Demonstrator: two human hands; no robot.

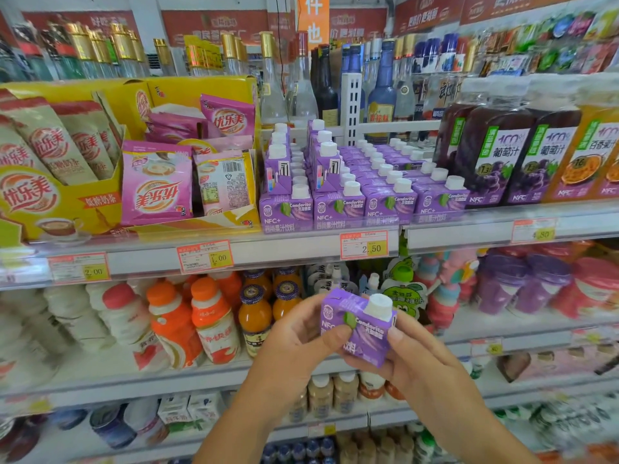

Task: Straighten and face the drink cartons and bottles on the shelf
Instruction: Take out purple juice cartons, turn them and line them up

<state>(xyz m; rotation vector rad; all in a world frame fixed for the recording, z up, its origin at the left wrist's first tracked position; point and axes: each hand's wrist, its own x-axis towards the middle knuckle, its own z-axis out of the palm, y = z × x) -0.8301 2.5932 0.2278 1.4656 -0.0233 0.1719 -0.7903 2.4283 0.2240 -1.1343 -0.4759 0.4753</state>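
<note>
The job looks partly done. On the upper shelf [301, 254] the front row of purple juice cartons [363, 209] stands square to the edge with labels forward, and the grape juice bottles [492, 155] beside them also face out. The stacked cartons [278, 169] on top at the left of that block are turned side-on, showing a barcode side instead of the brand, so they want turning. One held carton [360, 326] is off the shelf, tilted, in front of the lower tiers. The left hand [294, 343] presses its thumb on the label face with fingers curled behind; the right hand [415, 356] cradles the bottom corner, thumb along the right edge. It is not yet set back, and which gap it belongs in I cannot tell, as the rear rows are blurred. The fixture is white shop shelving with a clear rail carrying red-and-yellow price tags [364, 244]. Pink milk tea sachets [157, 182] sit in yellow display boxes to the left, glass spirit bottles [301, 78] stand behind, and small orange drink bottles [211, 316] fill the tier below.
</note>
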